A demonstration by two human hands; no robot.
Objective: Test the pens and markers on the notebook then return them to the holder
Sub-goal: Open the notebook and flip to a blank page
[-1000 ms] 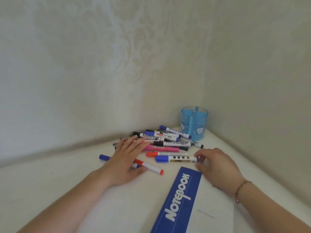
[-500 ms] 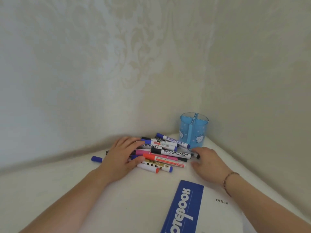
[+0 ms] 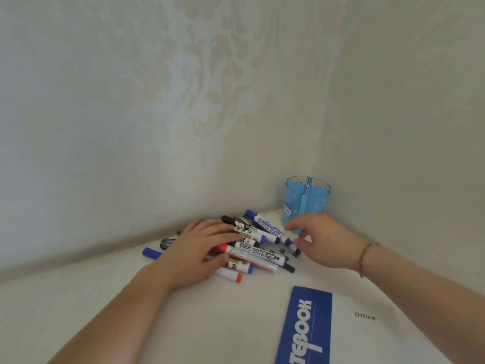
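Compared with half a second earlier, both hands are sitting further back on the table: the left hand (image 3: 195, 252) is now lying deeper over the pile, and the right hand (image 3: 321, 241) is lifted up in front of the holder instead of resting low beside the pens.

From the head camera, the heap of capped pens and markers (image 3: 258, 246) is lying on the white tabletop (image 3: 105, 298) near the wall corner — white barrels with blue, black and red caps, crossing one another. The left hand is resting flat on the left part of this heap, its fingers straight and pressing on several barrels, not curled around any of them. One blue-capped marker (image 3: 150, 252) is sticking out to the left from under this hand, and one white marker with a red cap (image 3: 231, 275) is lying at the front edge of the heap.

The right hand is hovering just right of the heap, fingers loosely bent and apart, holding nothing; a thin bracelet (image 3: 364, 258) is sitting on its wrist.

The translucent blue plastic pen holder with inner dividers (image 3: 307, 199) is standing upright in the corner, behind the right hand. The blue-and-white notebook (image 3: 305, 327) is lying closed at the front right — well apart from the heap.
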